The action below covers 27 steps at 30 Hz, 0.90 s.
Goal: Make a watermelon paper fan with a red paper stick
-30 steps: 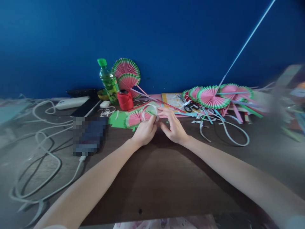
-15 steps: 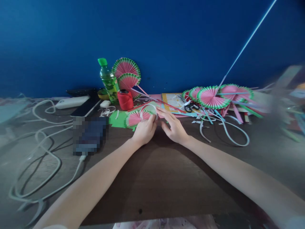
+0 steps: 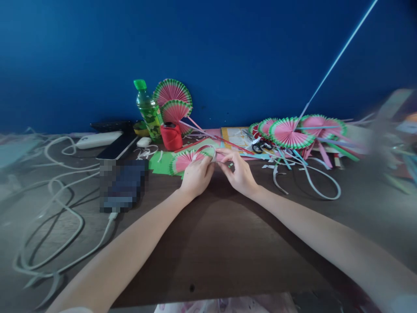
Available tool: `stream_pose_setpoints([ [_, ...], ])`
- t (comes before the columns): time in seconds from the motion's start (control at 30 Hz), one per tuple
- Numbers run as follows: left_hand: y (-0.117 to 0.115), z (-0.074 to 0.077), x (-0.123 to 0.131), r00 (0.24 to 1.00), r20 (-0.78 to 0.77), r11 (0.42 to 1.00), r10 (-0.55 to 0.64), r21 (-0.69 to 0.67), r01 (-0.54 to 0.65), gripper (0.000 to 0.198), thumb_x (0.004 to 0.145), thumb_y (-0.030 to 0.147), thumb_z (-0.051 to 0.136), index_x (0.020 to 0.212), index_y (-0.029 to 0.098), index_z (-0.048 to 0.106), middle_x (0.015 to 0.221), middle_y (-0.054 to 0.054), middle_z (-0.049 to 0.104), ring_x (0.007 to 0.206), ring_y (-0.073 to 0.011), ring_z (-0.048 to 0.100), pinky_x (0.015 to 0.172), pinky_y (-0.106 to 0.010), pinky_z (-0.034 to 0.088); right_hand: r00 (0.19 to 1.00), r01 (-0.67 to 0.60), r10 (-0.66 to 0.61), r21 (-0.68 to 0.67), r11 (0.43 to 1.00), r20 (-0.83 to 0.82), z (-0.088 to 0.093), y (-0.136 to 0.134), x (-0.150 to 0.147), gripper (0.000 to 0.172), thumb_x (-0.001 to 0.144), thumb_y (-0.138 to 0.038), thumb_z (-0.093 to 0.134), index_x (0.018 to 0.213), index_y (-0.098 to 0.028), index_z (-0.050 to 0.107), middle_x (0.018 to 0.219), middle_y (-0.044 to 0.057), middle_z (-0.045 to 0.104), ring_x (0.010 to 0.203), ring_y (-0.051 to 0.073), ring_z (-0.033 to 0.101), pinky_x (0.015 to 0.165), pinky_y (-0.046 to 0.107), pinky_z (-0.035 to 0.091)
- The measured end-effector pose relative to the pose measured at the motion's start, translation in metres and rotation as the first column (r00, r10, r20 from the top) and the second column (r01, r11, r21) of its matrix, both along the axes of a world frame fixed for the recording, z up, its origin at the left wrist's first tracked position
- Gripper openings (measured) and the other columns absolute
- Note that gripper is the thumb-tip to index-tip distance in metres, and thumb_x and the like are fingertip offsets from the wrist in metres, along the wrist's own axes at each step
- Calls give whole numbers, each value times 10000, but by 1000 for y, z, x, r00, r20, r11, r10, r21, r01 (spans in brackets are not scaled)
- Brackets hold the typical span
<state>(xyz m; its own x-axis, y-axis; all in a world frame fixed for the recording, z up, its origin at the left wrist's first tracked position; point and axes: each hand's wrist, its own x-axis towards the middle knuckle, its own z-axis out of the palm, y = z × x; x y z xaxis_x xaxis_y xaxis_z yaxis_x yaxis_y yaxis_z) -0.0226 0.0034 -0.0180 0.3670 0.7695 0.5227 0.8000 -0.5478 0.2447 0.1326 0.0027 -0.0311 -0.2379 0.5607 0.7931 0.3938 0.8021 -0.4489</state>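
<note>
My left hand (image 3: 196,176) is closed around a pale ring that looks like a roll of tape (image 3: 208,148), its hoop standing above my fingers. From the right, my right hand (image 3: 240,173) meets it, thumb and forefinger pinched at the ring's right edge. Whether a loose end of tape is between those fingertips is too small to make out. Just behind my left hand, a pleated pink-and-green paper fan (image 3: 183,161) lies on green paper (image 3: 159,164), partly hidden by the hand.
Behind stand a red spool (image 3: 171,137), a green-capped bottle (image 3: 148,108) and more paper fans (image 3: 172,93). Scissors (image 3: 258,148) and a fan pile (image 3: 291,134) lie back right, near a white strip loop (image 3: 325,198). On the left are a blurred-out phone (image 3: 125,184) and cables (image 3: 83,221).
My right hand's fingers have curled from stretched out into a pinch at the ring. The ring has tilted lower in my left hand. Everything else stays put.
</note>
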Motion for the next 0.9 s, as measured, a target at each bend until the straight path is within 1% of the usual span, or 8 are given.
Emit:
stream_pose_setpoints([
  [0.17, -1, 1, -2, 999, 32, 999, -16, -36, 17, 161, 841, 169, 355, 833, 171, 517, 721, -52, 600, 734, -199, 590, 707, -307, 425, 990, -86, 66, -167, 982, -124, -1, 1, -1, 70, 893, -265, 424, 854, -248, 368, 1130, 95, 585, 1128, 185, 539, 890, 388, 488],
  [0.23, -1, 0, -2, 999, 40, 999, -21, -46, 22, 188, 831, 158, 354, 894, 163, 531, 768, -64, 620, 761, -208, 595, 730, -323, 431, 978, -114, 69, -223, 968, -199, -3, 3, -1, 102, 898, -302, 414, 845, -252, 342, 1118, 92, 586, 1096, 182, 561, 889, 400, 490],
  [0.3, -1, -1, -3, 999, 35, 999, -22, -43, 24, 217, 828, 153, 350, 937, 164, 537, 799, -65, 633, 771, -206, 597, 740, -325, 434, 968, -116, 52, -254, 960, -246, -4, 5, -1, 127, 896, -329, 413, 841, -250, 330, 1102, 92, 586, 1052, 184, 584, 872, 412, 496],
  [0.47, 1, -2, -3, 1000, 16, 1000, -6, -20, 7, 248, 834, 144, 322, 950, 148, 541, 852, -81, 643, 831, -216, 594, 789, -352, 414, 973, -40, -15, -233, 972, -229, -4, 5, 0, 126, 889, -332, 430, 841, -236, 365, 1083, 89, 579, 1049, 187, 568, 858, 407, 485],
  [0.57, 2, -2, -3, 1000, 10, 1000, 0, -1, 0, 256, 843, 140, 302, 953, 149, 533, 883, -86, 638, 873, -218, 581, 810, -359, 394, 972, -80, 24, -230, 970, -236, -3, 2, 1, 110, 891, -318, 428, 845, -239, 366, 1094, 79, 588, 1069, 184, 555, 890, 410, 459],
  [0.7, 2, -1, -3, 1000, 6, 1000, 25, 9, -25, 251, 860, 152, 291, 953, 149, 524, 865, -86, 630, 860, -224, 572, 787, -355, 384, 973, -123, 77, -208, 970, -218, 0, -2, 0, 99, 893, -294, 418, 838, -245, 354, 1129, 81, 594, 1114, 188, 533, 947, 428, 413],
  [0.8, 1, -1, -3, 999, 22, 999, 41, 3, -41, 247, 859, 143, 296, 954, 149, 524, 874, -86, 630, 871, -225, 566, 794, -353, 378, 974, -138, 89, -234, 963, -207, 1, -4, -1, 109, 898, -302, 406, 831, -250, 338, 1114, 80, 608, 1108, 185, 544, 941, 420, 423],
  [0.9, 2, -2, -4, 998, 50, 1000, 27, -11, -26, 259, 859, 131, 296, 976, 157, 525, 889, -78, 632, 890, -214, 561, 822, -350, 372, 970, -151, 87, -279, 948, -228, 2, -4, -1, 126, 904, -325, 395, 831, -254, 321, 1074, 84, 632, 1079, 188, 568, 916, 419, 438],
])
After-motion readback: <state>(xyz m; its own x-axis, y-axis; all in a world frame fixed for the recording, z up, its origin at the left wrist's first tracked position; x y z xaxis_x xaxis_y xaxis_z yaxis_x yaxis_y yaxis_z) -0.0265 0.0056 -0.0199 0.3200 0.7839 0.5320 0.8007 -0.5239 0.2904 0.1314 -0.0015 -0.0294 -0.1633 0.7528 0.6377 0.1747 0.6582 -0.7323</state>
